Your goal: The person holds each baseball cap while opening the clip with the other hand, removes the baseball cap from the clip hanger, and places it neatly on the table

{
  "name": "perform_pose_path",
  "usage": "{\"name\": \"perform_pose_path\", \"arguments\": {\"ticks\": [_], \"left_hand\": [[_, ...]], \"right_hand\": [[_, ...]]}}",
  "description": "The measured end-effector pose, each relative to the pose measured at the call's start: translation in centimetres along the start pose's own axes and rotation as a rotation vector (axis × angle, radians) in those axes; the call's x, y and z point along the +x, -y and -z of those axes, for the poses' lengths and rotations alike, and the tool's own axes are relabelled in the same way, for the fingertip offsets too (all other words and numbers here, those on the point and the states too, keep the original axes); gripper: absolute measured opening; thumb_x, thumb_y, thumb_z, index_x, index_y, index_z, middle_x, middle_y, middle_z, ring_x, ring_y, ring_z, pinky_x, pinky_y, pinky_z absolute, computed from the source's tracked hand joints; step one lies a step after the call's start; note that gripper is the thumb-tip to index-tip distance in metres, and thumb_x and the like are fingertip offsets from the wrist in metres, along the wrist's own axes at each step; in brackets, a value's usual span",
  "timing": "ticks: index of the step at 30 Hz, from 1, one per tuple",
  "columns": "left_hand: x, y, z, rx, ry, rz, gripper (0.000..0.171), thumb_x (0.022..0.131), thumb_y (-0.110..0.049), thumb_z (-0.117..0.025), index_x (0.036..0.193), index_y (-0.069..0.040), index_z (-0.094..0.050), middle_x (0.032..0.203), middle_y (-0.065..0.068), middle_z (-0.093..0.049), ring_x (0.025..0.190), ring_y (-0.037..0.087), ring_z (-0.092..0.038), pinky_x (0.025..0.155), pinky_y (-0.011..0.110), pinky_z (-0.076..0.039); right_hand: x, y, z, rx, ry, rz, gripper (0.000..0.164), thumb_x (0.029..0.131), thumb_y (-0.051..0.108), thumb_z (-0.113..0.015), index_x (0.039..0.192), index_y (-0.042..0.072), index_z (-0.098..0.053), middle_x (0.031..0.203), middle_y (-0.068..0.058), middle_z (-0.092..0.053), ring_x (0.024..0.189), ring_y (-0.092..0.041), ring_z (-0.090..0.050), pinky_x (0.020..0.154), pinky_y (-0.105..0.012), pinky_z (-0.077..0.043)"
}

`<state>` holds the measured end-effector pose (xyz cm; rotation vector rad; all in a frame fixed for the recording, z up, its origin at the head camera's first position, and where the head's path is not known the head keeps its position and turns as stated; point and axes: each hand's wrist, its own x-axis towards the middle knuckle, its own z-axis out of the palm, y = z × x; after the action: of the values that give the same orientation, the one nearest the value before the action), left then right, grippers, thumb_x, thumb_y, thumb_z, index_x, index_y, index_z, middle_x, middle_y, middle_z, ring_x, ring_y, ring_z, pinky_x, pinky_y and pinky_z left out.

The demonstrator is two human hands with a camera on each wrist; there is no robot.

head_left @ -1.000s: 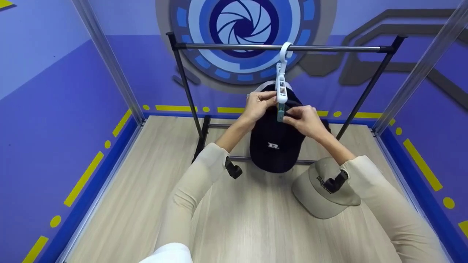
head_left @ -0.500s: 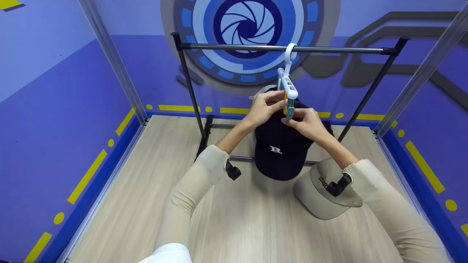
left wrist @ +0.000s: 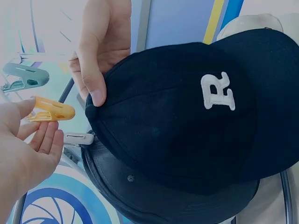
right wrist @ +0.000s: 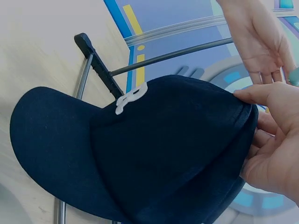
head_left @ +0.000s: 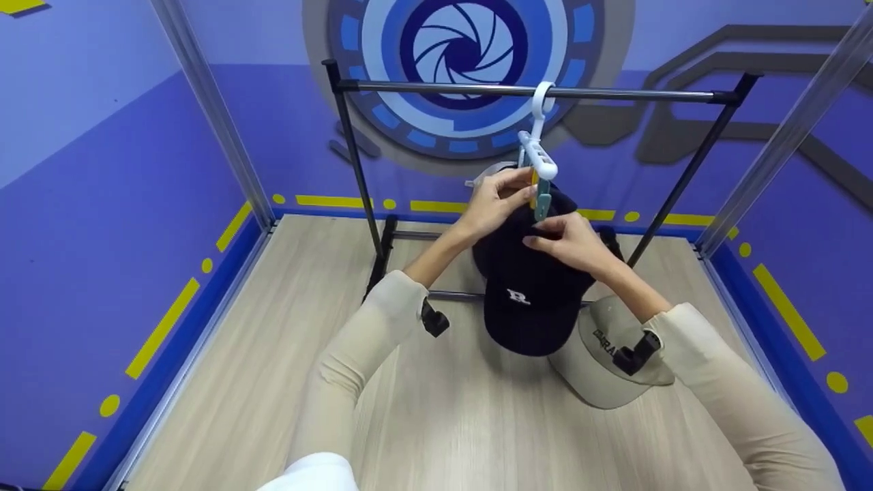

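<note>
My left hand (head_left: 492, 204) pinches a yellow clip (left wrist: 58, 110), which hangs from a white clip hanger (head_left: 539, 153). With thumb and fingers my right hand (head_left: 574, 244) grips the back edge of a dark cap (head_left: 532, 324) bearing a white letter R. The cap's brim points down and towards me, and its held edge is apart from the yellow clip in the left wrist view. A teal clip (left wrist: 27, 77) hangs beside the yellow one. Behind the held cap, a second dark cap (left wrist: 163, 191) hangs at a white clip (left wrist: 78, 138).
The hanger hooks over the bar (head_left: 436, 88) of a black metal rack. A beige cap (head_left: 580, 368) lies on the wooden table (head_left: 436, 423) at the right, below my right forearm. Blue panels (head_left: 170, 150) wall in the sides and back.
The hanger has turned, bringing the yellow clip into view. My right hand has moved down from the teal clip, and the held cap has dropped lower and slightly right.
</note>
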<state>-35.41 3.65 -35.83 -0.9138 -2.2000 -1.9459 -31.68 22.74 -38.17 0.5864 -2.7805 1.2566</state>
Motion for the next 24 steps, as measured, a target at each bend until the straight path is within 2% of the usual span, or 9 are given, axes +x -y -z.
{"name": "perform_pose_path", "arguments": {"ticks": [3,6,9,13,19,24], "left_hand": [[-0.3,0.3,0.4,0.02,0.008,-0.017,0.042,0.1,-0.011,-0.065,0.139,0.003,-0.06,0.127,0.021,-0.065,0.112,0.024,-0.066,0.095,0.024,-0.055],[-0.7,0.8,1.3,0.081,0.006,-0.059,0.042,0.099,-0.013,-0.067,0.138,0.001,-0.061,0.129,0.02,-0.065,0.115,0.026,-0.065,0.098,0.029,-0.055],[-1.3,1.4,2.8,0.18,-0.012,-0.104,0.042,0.099,-0.014,-0.068,0.136,0.002,-0.061,0.129,0.022,-0.065,0.117,0.032,-0.064,0.1,0.036,-0.054],[-2.7,2.3,5.4,0.341,-0.054,-0.127,0.041,0.098,-0.014,-0.069,0.135,0.002,-0.062,0.128,0.022,-0.066,0.12,0.035,-0.062,0.103,0.039,-0.051],[-5.9,3.9,10.3,0.541,-0.108,-0.073,0.041,0.098,-0.013,-0.068,0.136,0.001,-0.061,0.131,0.019,-0.065,0.122,0.034,-0.06,0.106,0.044,-0.048],[-9.2,5.6,14.2,0.702,-0.121,0.005,0.048,0.099,-0.016,-0.067,0.143,0.0,-0.056,0.144,0.021,-0.058,0.135,0.039,-0.051,0.118,0.053,-0.036]], "right_hand": [[-0.2,0.1,-0.1,0.008,0.026,0.001,0.022,0.091,0.024,-0.076,0.079,0.006,-0.07,0.065,0.007,-0.054,0.056,-0.002,-0.043,0.054,-0.02,-0.035],[-0.4,0.3,-0.3,-0.001,0.036,0.015,0.027,0.089,0.023,-0.077,0.072,0.009,-0.063,0.06,0.011,-0.045,0.053,-0.001,-0.038,0.052,-0.02,-0.031],[-0.6,0.5,-0.6,-0.008,0.033,0.025,0.022,0.089,0.022,-0.077,0.074,0.009,-0.067,0.064,0.01,-0.049,0.055,-0.001,-0.042,0.055,-0.019,-0.034],[-0.9,0.6,-0.8,0.008,0.043,0.021,0.017,0.09,0.021,-0.077,0.085,0.005,-0.074,0.072,0.008,-0.058,0.061,-0.002,-0.048,0.06,-0.019,-0.04],[-1.5,0.6,-0.8,0.015,0.063,0.004,0.018,0.088,0.022,-0.08,0.092,0.004,-0.079,0.08,0.003,-0.072,0.064,-0.001,-0.054,0.061,-0.017,-0.044],[-2.2,0.6,-0.7,-0.019,0.085,-0.021,0.021,0.087,0.022,-0.081,0.097,0.004,-0.081,0.092,-0.009,-0.08,0.072,-0.002,-0.062,0.067,-0.016,-0.048]]}}
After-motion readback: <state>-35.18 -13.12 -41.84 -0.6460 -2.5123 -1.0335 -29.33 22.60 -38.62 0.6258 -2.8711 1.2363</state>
